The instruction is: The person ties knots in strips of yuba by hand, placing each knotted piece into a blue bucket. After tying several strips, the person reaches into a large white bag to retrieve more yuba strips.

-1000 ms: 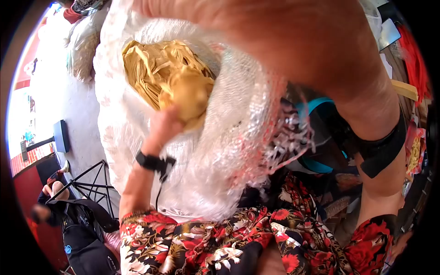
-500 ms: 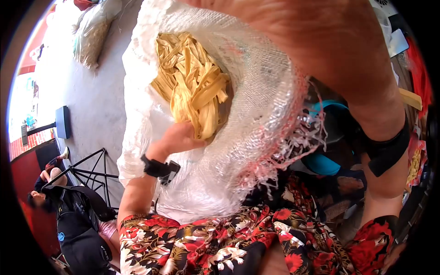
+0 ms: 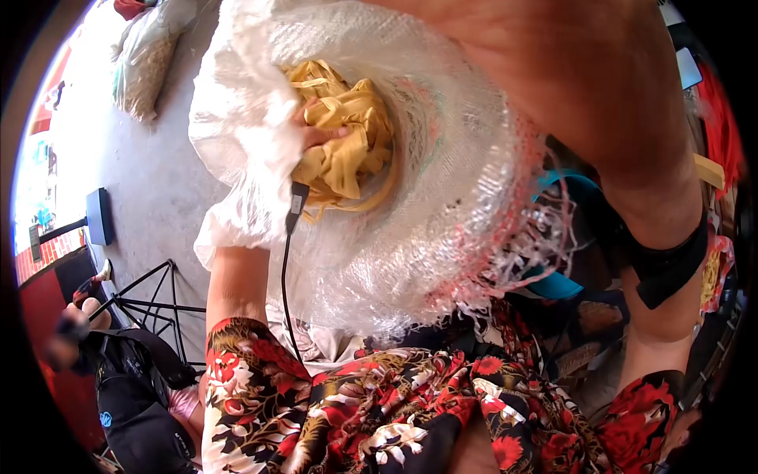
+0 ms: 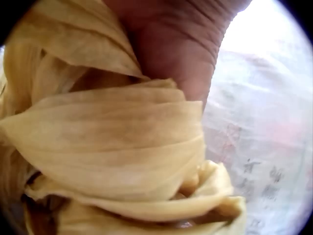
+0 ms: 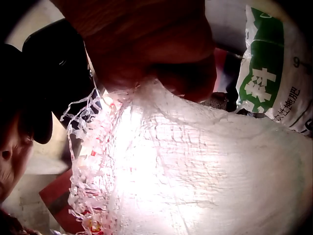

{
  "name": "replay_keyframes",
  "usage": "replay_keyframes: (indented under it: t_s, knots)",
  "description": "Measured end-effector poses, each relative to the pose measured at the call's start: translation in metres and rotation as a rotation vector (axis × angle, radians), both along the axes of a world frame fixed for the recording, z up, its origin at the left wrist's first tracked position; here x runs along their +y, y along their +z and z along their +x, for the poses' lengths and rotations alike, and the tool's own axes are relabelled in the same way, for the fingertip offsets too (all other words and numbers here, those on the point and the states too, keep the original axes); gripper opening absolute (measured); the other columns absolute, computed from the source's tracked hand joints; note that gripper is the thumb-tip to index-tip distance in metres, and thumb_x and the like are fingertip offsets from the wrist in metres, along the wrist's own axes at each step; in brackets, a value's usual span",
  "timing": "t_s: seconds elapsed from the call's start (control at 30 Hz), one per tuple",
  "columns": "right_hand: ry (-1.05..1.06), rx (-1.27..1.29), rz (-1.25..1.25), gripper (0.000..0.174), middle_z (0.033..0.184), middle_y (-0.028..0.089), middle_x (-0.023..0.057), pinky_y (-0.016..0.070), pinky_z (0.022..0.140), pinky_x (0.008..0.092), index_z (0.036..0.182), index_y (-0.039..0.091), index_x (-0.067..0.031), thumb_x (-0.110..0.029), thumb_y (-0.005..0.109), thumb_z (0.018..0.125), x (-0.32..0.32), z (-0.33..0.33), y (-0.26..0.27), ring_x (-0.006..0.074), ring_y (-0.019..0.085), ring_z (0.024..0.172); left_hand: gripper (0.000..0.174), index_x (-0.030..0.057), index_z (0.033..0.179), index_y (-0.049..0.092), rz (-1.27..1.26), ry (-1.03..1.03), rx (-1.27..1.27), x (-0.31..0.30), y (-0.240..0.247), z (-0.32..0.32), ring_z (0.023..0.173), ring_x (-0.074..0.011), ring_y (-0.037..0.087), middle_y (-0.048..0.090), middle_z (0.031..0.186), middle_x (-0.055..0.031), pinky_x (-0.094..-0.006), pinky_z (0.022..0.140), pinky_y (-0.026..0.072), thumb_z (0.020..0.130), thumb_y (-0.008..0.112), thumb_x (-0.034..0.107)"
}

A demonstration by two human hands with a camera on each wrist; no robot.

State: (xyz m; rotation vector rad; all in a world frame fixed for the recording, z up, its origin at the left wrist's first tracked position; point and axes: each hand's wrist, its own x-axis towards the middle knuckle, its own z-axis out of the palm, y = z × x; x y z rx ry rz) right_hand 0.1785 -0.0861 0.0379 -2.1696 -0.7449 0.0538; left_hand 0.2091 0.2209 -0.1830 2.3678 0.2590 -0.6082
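Observation:
A white woven plastic sack (image 3: 466,229) with a frayed, red-streaked rim stands in front of me, its mouth facing up. Down inside lies a bunch of yellow dried husks (image 3: 365,118), like corn husks. My left hand (image 3: 319,136) is in the sack and grips the bunch, fingers over its left side. A fold of sack hides the left wrist. Close up in the left wrist view, broad ribbed husks (image 4: 117,142) cover most of the fingers. With curled fingers my right hand (image 5: 151,49) holds the sack's rim, pulled up to a peak; its fingertips are hidden.
A filled pale sack (image 3: 150,67) stands on the grey floor at far left. Below it are a black folding frame (image 3: 158,304) and a seated person with a black backpack (image 3: 142,395). A teal-rimmed object (image 3: 557,284) sits right of the sack. A cable (image 3: 286,276) runs from my left wrist.
My left hand has moved from the bunch's lower end up and deeper into the sack, and the husks are now more bunched together. The right hand keeps hold of the rim.

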Motion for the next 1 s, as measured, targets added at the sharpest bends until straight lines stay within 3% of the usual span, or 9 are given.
replay_keyframes:
  t_s: [0.5,0.63,0.7,0.73,0.77,0.83,0.87,0.93,1.0]
  knots:
    - [-0.047,-0.404,0.294,0.014,0.064,0.055,0.0173,0.0440,0.052,0.0385,0.070,0.054,-0.0008,-0.008,0.050,0.081,0.049,-0.001,0.007,0.0326,0.057,0.060,0.040,0.0004,0.120,0.051,-0.312,0.226,0.012,0.014,-0.003,-0.085,0.088,-0.0213,0.057,0.061,0.104,-0.0119,-0.0325,0.079,0.0467,0.086,0.059,0.019]
    - [-0.093,-0.381,0.346,0.015,0.065,0.055,0.0184,0.0446,0.054,0.0405,0.071,0.054,-0.0001,-0.011,0.051,0.081,0.055,0.003,-0.002,0.0338,0.057,0.061,0.046,-0.0066,0.109,0.057,-0.279,0.296,-0.107,0.021,0.007,-0.122,0.079,-0.0257,0.061,0.065,0.092,-0.0132,-0.0316,0.071,0.0490,0.066,0.063,0.006]
    - [-0.006,-0.707,0.207,0.016,0.065,0.054,0.0201,0.0450,0.056,0.0413,0.072,0.054,0.0010,-0.013,0.052,0.080,0.052,0.013,-0.011,0.0357,0.055,0.061,0.037,-0.0070,0.101,0.060,-0.274,0.414,0.079,0.017,0.056,-0.128,0.074,-0.0223,0.061,0.064,0.086,-0.0106,-0.0284,0.065,0.0486,0.066,0.061,0.005]
    - [0.011,-0.708,0.205,0.017,0.066,0.054,0.0204,0.0451,0.056,0.0414,0.072,0.054,0.0013,-0.013,0.052,0.080,0.051,0.013,-0.015,0.0361,0.055,0.061,0.019,-0.0042,0.085,0.063,-0.411,0.414,0.020,0.014,0.074,-0.136,0.058,-0.0138,0.057,0.061,0.069,-0.0052,-0.0265,0.052,0.0442,0.070,0.054,0.003]
    - [0.029,-0.709,0.203,0.017,0.066,0.054,0.0208,0.0453,0.056,0.0415,0.072,0.054,0.0016,-0.013,0.052,0.080,0.049,0.013,-0.018,0.0365,0.055,0.062,0.019,-0.0031,0.085,0.062,-0.367,0.446,0.078,0.016,0.102,-0.140,0.059,-0.0142,0.057,0.060,0.070,-0.0049,-0.0268,0.052,0.0458,0.070,0.055,0.004]
    - [0.013,-0.383,0.335,0.017,0.066,0.054,0.0205,0.0453,0.056,0.0410,0.072,0.054,0.0016,-0.013,0.052,0.080,0.048,0.014,-0.015,0.0360,0.055,0.061,0.020,-0.0041,0.088,0.062,-0.378,0.467,0.037,0.041,0.133,-0.165,0.065,-0.0161,0.060,0.062,0.081,-0.0100,-0.0280,0.054,0.0494,0.072,0.054,0.007]
    - [0.057,-0.538,0.298,0.017,0.066,0.054,0.0205,0.0453,0.056,0.0412,0.072,0.055,0.0013,-0.013,0.053,0.080,0.049,0.016,-0.002,0.0361,0.055,0.061,0.020,-0.0044,0.088,0.062,-0.421,0.530,0.110,0.064,0.153,-0.176,0.075,-0.0176,0.061,0.063,0.087,-0.0126,-0.0274,0.061,0.0507,0.073,0.054,0.006]
    - [0.102,-0.654,0.294,0.016,0.066,0.054,0.0204,0.0451,0.057,0.0414,0.072,0.055,0.0007,-0.013,0.053,0.080,0.044,0.019,0.001,0.0363,0.055,0.062,0.033,-0.0051,0.101,0.059,-0.551,0.543,-0.112,0.018,0.197,-0.182,0.083,-0.0212,0.061,0.062,0.094,-0.0128,-0.0273,0.070,0.0510,0.069,0.052,0.000]
    - [0.074,-0.441,0.398,0.015,0.067,0.055,0.0204,0.0451,0.057,0.0415,0.073,0.055,-0.0001,-0.013,0.053,0.080,0.046,0.015,0.001,0.0366,0.056,0.063,0.040,-0.0052,0.107,0.058,-0.490,0.633,-0.137,0.034,0.164,-0.198,0.083,-0.0224,0.060,0.061,0.096,-0.0126,-0.0280,0.072,0.0509,0.067,0.052,-0.002]
